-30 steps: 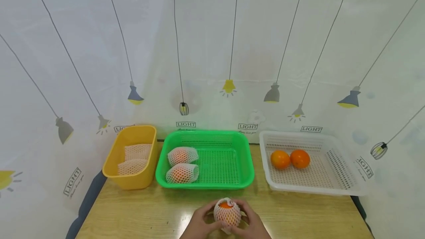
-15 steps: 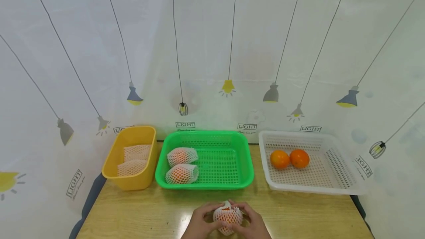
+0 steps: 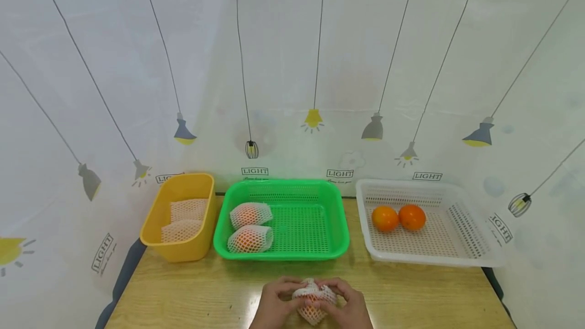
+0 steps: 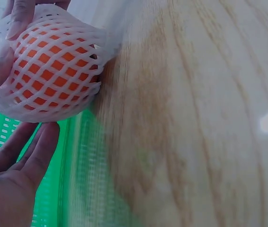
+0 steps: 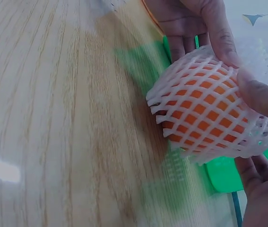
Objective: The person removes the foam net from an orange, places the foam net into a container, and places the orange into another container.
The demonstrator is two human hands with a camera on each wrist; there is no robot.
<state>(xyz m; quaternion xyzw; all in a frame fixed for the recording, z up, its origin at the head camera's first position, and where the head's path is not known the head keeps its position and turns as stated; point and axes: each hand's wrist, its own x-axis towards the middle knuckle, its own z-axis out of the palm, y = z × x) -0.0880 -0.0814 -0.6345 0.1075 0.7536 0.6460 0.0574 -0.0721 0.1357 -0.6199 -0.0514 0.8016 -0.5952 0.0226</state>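
Note:
Between both hands, near the table's front, is an orange (image 4: 49,75) in a white foam net sleeve (image 5: 200,101). The left hand (image 3: 276,302) grips it from the left, thumb on the near side and fingers at the far side. From the right, the right hand (image 3: 349,304) holds it the same way, with the thumbs close together on the net in the right wrist view. Net bunches up over the top of the fruit, and orange skin shows through the mesh. Two orange fruits in nets, a rear one (image 3: 250,215) and a nearer one (image 3: 250,239), lie in the green basket (image 3: 340,227).
Left of the green basket stands a yellow bin (image 3: 207,217) with foam net sleeves (image 3: 183,230) inside. On the right, a white basket (image 3: 461,253) holds two bare oranges (image 3: 412,217). All three containers line the back of the wooden table (image 3: 411,293), before a printed curtain (image 3: 283,65).
The net's upper edge has been drawn over the top of the orange, covering skin that showed earlier. Fingers and thumbs have shifted slightly on the net; the baskets stay put.

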